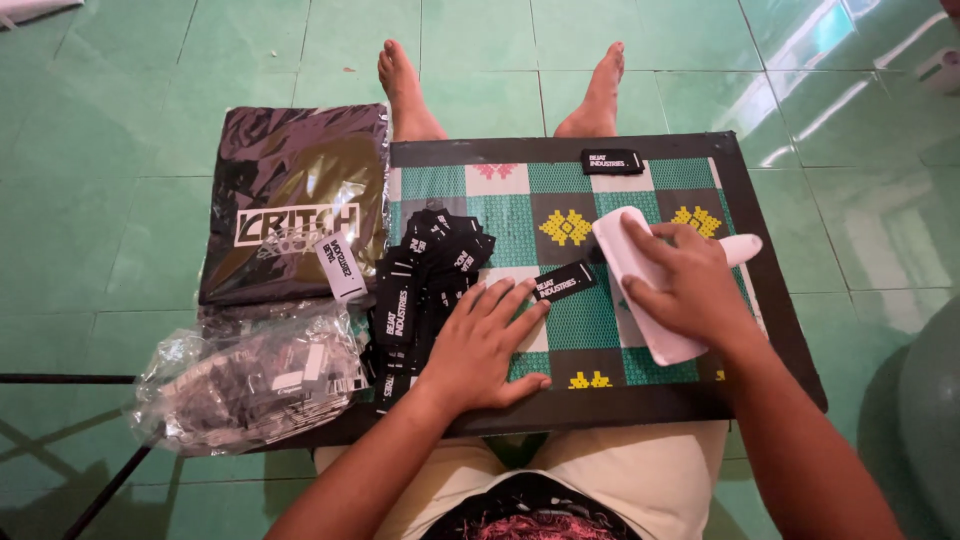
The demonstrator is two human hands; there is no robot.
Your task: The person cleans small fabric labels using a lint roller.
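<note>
The person sits on a green tiled floor [120, 90] with a board [770, 300] across the lap, its top covered by a woven mat [520, 205] of green, white and grey squares with yellow and pink motifs. The left hand [485, 345] lies flat and spread on the mat, fingertips touching one small black woven label [565, 281] with white lettering. The right hand [690, 285] is closed over a smooth white plastic tool [640, 290], long and rounded; the hand covers its middle, so I can't quite tell what kind of tool it is. Just left of the left hand sits a loose heap of the same black labels [425, 275], overlapping so that no count is possible. Another single label [612, 161] lies alone at the far edge of the mat. Off the board's left side rests a glossy bag [290, 200] holding folded dark cloth, and nearer, a crinkled clear plastic bag [250, 380] whose contents are blurred by reflections. Bare feet [400, 75] show beyond the board.
</note>
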